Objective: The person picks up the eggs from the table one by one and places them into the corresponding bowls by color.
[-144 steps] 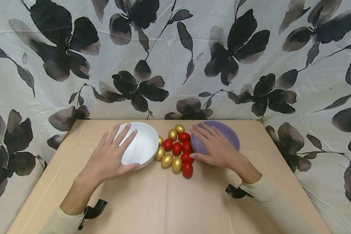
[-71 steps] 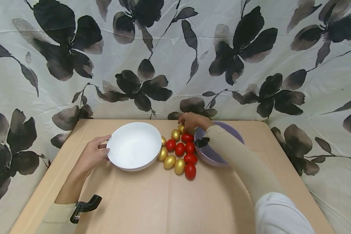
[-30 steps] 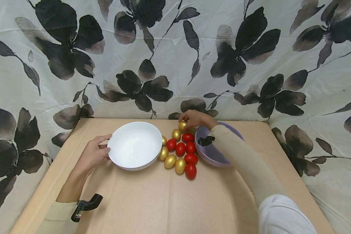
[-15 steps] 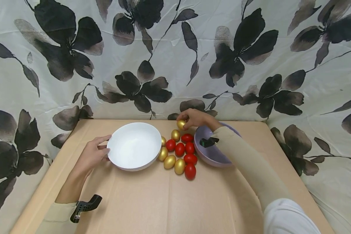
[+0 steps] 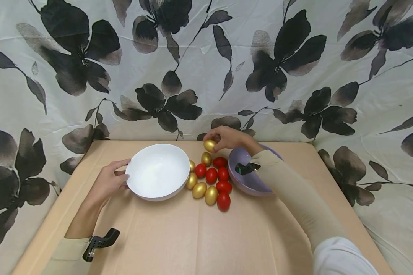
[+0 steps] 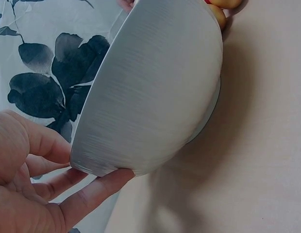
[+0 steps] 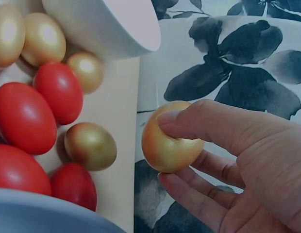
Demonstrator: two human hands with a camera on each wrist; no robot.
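My right hand [image 5: 228,138] pinches a gold egg [image 5: 209,145] between thumb and fingertips, held up at the table's back edge. In the right wrist view the thumb lies across that gold egg [image 7: 162,150], with fingertips beneath it. On the left, my left hand [image 5: 108,181] holds the near-left rim of a white bowl [image 5: 158,172]. The left wrist view shows fingers and thumb on the outer wall and lip of the white bowl [image 6: 155,87]. Between the bowls lie several other gold eggs [image 5: 199,190] and several red eggs [image 5: 211,176].
A purple bowl [image 5: 247,185] stands right of the eggs, partly hidden under the right forearm. Beige covering spreads over the table [image 5: 196,236]. Behind its far edge hangs a white cloth [image 5: 206,91] with dark flowers.
Both hands first hovered spread over the bowls. The left has since taken the white bowl's rim. The right has picked up the rearmost gold egg, raised it and shifted it slightly left.
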